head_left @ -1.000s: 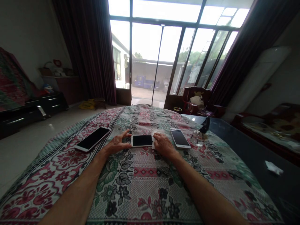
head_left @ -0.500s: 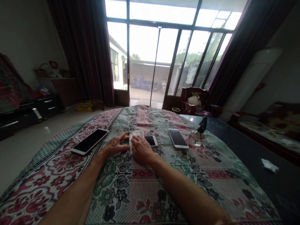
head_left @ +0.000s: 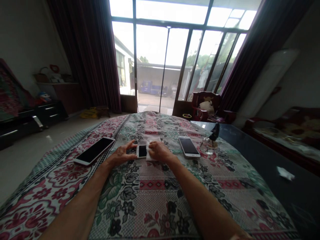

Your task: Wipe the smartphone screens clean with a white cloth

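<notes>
A small white smartphone [head_left: 142,151] lies screen up on the patterned tablecloth [head_left: 152,203], its right part hidden under a white tissue [head_left: 151,157]. At the phone's left end is my left hand [head_left: 123,153], thumb and fingers bent around that end and bracing it. My right hand [head_left: 159,151] has its fingers bunched on the tissue, pressing it against the screen. Left of my hands lies a larger white-framed smartphone [head_left: 95,150] with a dark screen. Another white smartphone [head_left: 189,146] lies to the right, also screen up.
A clear glass-like object with a black top [head_left: 212,136] stands right of the phones. A crumpled white tissue [head_left: 285,173] lies on the dark tabletop [head_left: 262,156] at the right. Beyond the table are a wooden chair [head_left: 206,105] and glass doors [head_left: 160,66].
My right hand has slid the tissue rightward along the phone, baring the left part of its screen and covering the right. My left hand has stayed almost in place.
</notes>
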Available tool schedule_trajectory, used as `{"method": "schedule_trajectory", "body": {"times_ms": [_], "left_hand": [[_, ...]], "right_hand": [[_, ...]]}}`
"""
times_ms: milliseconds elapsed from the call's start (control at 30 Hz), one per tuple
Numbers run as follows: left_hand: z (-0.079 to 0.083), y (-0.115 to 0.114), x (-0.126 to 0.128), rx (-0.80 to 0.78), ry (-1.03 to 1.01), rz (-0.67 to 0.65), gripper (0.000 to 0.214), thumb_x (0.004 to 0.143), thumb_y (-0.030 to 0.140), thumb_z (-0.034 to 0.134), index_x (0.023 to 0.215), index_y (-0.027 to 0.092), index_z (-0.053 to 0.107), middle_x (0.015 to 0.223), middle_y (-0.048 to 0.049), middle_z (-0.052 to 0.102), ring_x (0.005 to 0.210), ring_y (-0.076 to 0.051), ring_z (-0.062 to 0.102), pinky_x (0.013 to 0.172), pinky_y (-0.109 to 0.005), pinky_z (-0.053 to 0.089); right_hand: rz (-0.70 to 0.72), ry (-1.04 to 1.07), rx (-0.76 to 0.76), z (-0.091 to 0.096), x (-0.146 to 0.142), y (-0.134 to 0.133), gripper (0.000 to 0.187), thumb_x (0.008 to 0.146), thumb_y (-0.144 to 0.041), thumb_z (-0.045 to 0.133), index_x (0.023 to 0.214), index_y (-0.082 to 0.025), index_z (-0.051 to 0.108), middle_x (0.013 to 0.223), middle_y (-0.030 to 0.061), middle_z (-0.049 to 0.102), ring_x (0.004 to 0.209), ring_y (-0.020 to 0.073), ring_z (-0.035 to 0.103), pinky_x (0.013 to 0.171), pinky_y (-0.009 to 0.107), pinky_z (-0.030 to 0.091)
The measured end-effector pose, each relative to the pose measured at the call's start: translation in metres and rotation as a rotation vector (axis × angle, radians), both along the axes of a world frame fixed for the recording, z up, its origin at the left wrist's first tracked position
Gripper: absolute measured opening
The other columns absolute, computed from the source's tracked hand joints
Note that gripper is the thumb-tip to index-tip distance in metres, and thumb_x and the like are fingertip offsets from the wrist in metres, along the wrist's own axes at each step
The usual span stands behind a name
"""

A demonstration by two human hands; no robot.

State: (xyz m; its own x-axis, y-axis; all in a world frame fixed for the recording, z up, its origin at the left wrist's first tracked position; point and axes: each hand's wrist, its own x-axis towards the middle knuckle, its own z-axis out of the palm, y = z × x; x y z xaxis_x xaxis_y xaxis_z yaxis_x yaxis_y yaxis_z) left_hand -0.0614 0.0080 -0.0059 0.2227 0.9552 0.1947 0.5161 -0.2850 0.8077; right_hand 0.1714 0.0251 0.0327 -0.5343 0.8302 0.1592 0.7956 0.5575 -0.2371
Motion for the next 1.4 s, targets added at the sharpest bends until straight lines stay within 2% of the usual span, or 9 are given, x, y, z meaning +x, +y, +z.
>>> {"method": "schedule_trajectory", "body": {"times_ms": [133,233,367,500,600,800,1033,1233,1400], "left_hand": [[-0.001,0.001,-0.002,0.005,0.000,-0.008,0.091,0.065,0.049,0.076,0.146,0.019,0.046,0.135,-0.0123,0.064,0.132,-0.033,0.053,0.115,-0.046,0.035],[-0.002,0.002,-0.003,0.015,0.014,-0.010,0.092,0.066,0.049,0.076,0.147,0.018,0.044,0.136,-0.0127,0.063,0.130,-0.032,0.055,0.113,-0.044,0.037],[-0.003,0.001,-0.003,0.048,0.044,0.042,0.091,0.064,0.048,0.077,0.145,0.018,0.048,0.132,-0.0115,0.066,0.127,-0.033,0.058,0.113,-0.044,0.037],[-0.001,0.000,-0.001,0.085,0.069,0.095,0.072,0.059,0.049,0.080,0.124,0.022,0.068,0.139,-0.0117,0.061,0.136,-0.037,0.047,0.117,-0.046,0.033],[0.000,0.000,0.000,0.085,0.128,0.055,0.055,0.062,0.048,0.077,0.110,0.022,0.074,0.144,-0.0112,0.056,0.142,-0.036,0.039,0.119,-0.045,0.028],[-0.003,0.002,0.000,0.079,0.193,0.012,0.062,0.068,0.049,0.070,0.119,0.013,0.072,0.145,-0.0177,0.054,0.144,-0.037,0.035,0.120,-0.046,0.025],[-0.004,0.004,0.000,0.080,0.128,0.019,0.052,0.064,0.048,0.074,0.110,0.024,0.076,0.141,-0.0099,0.059,0.142,-0.036,0.039,0.120,-0.048,0.027],[-0.003,0.005,0.001,0.064,0.163,0.025,0.050,0.063,0.046,0.072,0.109,0.026,0.077,0.140,-0.0061,0.061,0.143,-0.036,0.039,0.120,-0.046,0.026],[-0.006,0.007,0.000,0.103,0.169,0.009,0.050,0.065,0.045,0.070,0.110,0.025,0.076,0.138,-0.0068,0.062,0.141,-0.035,0.041,0.121,-0.046,0.027]], "right_hand": [[-0.106,-0.039,-0.063,0.005,0.030,0.016,0.015,0.082,-0.014,0.059,0.075,-0.017,0.072,0.087,0.0066,0.073,0.078,0.0139,0.062,0.073,0.023,0.043],[-0.180,-0.025,-0.043,0.004,0.041,0.020,0.016,0.083,-0.015,0.060,0.077,-0.017,0.074,0.089,0.0081,0.073,0.084,0.0162,0.063,0.076,0.024,0.044],[-0.272,0.030,0.003,0.001,0.039,0.018,0.018,0.086,-0.022,0.060,0.093,-0.019,0.076,0.106,0.0111,0.070,0.099,0.0205,0.062,0.087,0.028,0.044],[-0.346,0.048,0.007,-0.002,0.031,0.015,0.018,0.086,-0.025,0.061,0.095,-0.019,0.075,0.108,0.0115,0.069,0.101,0.0224,0.062,0.090,0.030,0.044],[-0.295,0.026,0.023,-0.005,0.027,0.010,0.022,0.091,-0.025,0.053,0.091,-0.017,0.073,0.109,0.0129,0.068,0.101,0.0224,0.062,0.089,0.031,0.044],[-0.152,0.007,0.105,-0.018,0.016,0.002,0.025,0.095,-0.017,0.042,0.100,-0.016,0.067,0.114,0.0133,0.066,0.111,0.0220,0.057,0.100,0.032,0.039],[-0.066,0.034,0.080,-0.025,-0.007,-0.010,0.034,0.097,-0.018,0.038,0.123,-0.013,0.059,0.142,0.0162,0.053,0.134,0.0246,0.044,0.112,0.039,0.032],[0.052,0.077,0.079,-0.027,-0.032,-0.022,0.038,0.099,-0.023,0.037,0.130,-0.011,0.056,0.147,0.0168,0.049,0.138,0.0257,0.042,0.114,0.042,0.031],[0.121,0.089,0.120,-0.026,-0.037,-0.028,0.040,0.099,-0.025,0.037,0.132,-0.011,0.055,0.143,0.0159,0.053,0.136,0.0253,0.044,0.114,0.041,0.032]]}}
